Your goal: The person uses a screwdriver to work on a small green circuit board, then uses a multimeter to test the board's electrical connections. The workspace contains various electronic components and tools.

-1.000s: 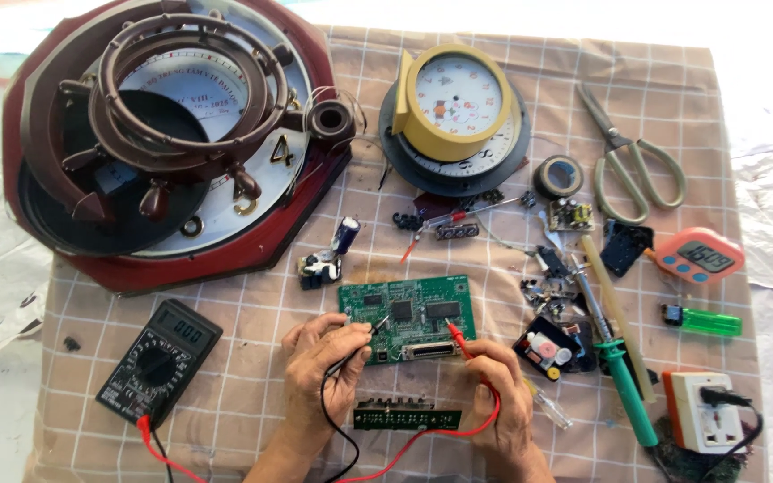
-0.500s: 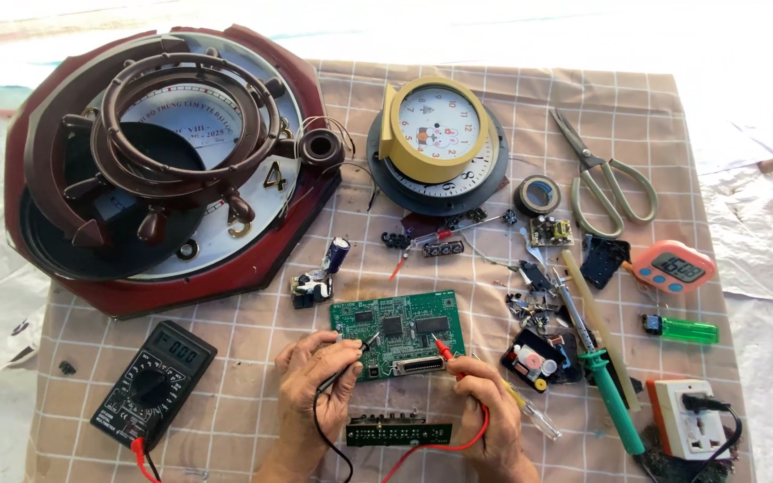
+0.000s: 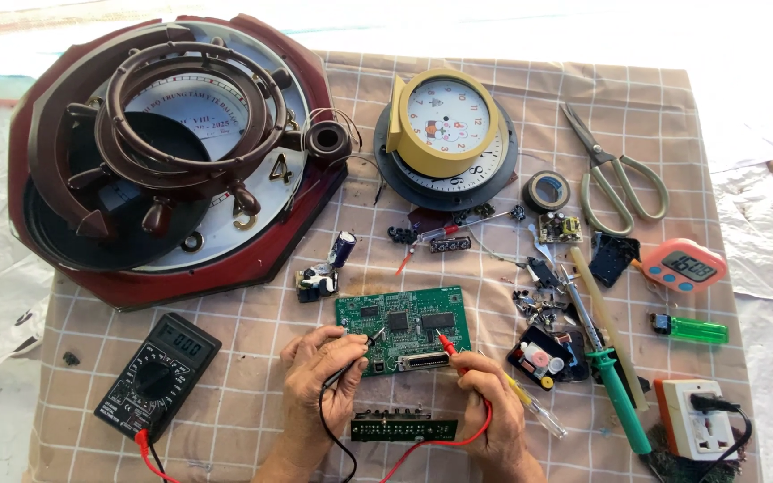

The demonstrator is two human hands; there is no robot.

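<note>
Green circuit board point(image 3: 404, 326) lies just beyond both hands, left point(image 3: 315, 371) pinching black probe point(image 3: 358, 353), right point(image 3: 485, 394) red probe point(image 3: 448, 345).

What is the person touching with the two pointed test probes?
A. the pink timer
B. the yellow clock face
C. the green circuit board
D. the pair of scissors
C: the black probe in the left hand and the red probe in the right hand both rest their tips on the green circuit board, while the other things lie apart, untouched.
</note>
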